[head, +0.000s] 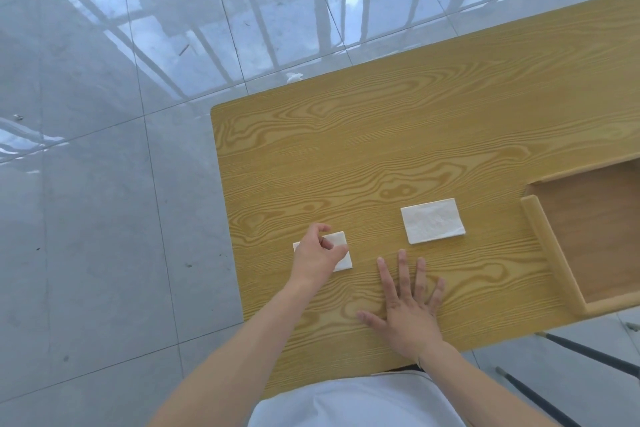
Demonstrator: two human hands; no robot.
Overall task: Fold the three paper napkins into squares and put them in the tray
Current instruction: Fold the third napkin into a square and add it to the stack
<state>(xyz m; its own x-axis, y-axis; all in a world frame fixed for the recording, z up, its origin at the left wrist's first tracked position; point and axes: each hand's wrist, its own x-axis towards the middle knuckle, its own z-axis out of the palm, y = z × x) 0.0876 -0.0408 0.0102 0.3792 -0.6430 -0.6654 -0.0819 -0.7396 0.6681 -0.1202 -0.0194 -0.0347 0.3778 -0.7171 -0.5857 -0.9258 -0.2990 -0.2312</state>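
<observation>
A small folded white napkin [341,253] lies near the table's left edge. My left hand [318,253] is over it with fingers curled, thumb and fingertips at its top; whether it pinches the paper I cannot tell. A larger folded napkin [432,220] lies flat to the right, untouched. My right hand [408,302] rests flat on the wood with fingers spread, below that napkin. The wooden tray [550,253] sits at the right edge, its visible floor bare. A third napkin is not in view.
The wooden table [381,135] ends at the left above a glossy grey tiled floor [104,184]. A scrap of white paper [294,77] lies on the floor beyond the far edge. Dark rods [588,354] show at lower right.
</observation>
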